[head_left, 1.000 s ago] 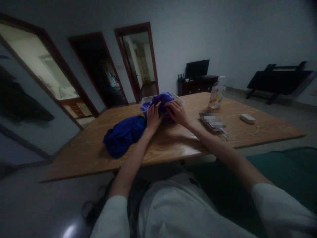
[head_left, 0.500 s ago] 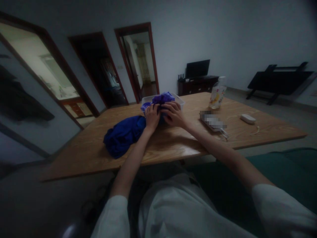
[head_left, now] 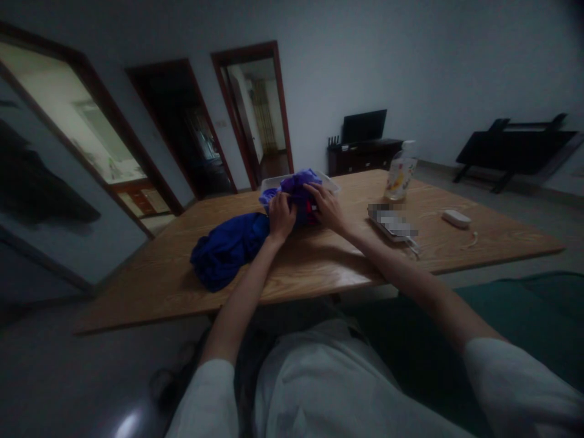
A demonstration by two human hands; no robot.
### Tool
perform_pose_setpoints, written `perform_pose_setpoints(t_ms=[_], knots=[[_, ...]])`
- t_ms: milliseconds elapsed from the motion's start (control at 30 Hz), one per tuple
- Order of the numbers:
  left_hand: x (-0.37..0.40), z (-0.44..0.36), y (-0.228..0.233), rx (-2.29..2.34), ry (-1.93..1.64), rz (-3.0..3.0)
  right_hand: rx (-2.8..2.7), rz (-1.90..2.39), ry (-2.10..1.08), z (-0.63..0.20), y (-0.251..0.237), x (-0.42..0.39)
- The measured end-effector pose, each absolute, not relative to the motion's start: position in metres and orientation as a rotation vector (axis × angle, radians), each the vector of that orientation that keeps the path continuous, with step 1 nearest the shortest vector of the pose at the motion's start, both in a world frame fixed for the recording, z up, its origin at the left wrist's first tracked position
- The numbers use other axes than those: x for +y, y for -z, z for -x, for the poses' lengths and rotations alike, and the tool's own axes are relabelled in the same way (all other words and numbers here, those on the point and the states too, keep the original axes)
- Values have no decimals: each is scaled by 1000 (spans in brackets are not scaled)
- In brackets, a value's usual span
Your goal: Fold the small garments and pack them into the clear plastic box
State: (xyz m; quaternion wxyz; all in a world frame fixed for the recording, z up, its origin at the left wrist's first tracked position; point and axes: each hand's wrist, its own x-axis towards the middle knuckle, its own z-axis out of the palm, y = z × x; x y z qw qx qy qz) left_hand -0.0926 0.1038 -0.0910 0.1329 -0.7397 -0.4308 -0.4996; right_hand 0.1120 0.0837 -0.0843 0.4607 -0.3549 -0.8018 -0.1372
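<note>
Purple cloth (head_left: pixel 298 185) sits bunched near the table's (head_left: pixel 319 267) far edge, in front of a white tray (head_left: pixel 328 180). Left hand (head_left: pixel 281 216) and right hand (head_left: pixel 326 207) both clutch it, beside a blue garment (head_left: pixel 228 246).

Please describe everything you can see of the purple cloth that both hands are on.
The purple cloth is soft, crumpled fabric, bunched in a heap with many folds. It lies partly in a shallow white tray on the wooden table. The left hand grips its near left side; the right hand presses its right side. A small red patch shows between the hands. A darker blue cloth lies against it on the left.
</note>
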Motion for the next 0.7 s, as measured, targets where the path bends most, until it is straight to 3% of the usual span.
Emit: perform_pose_setpoints(t_ms=[400, 700], knots=[[80, 88, 92, -918, 1192, 2321, -1741, 811, 102, -110, 87, 100], [84, 90, 92, -976, 1198, 2286, -1682, 706, -253, -98, 89, 101]])
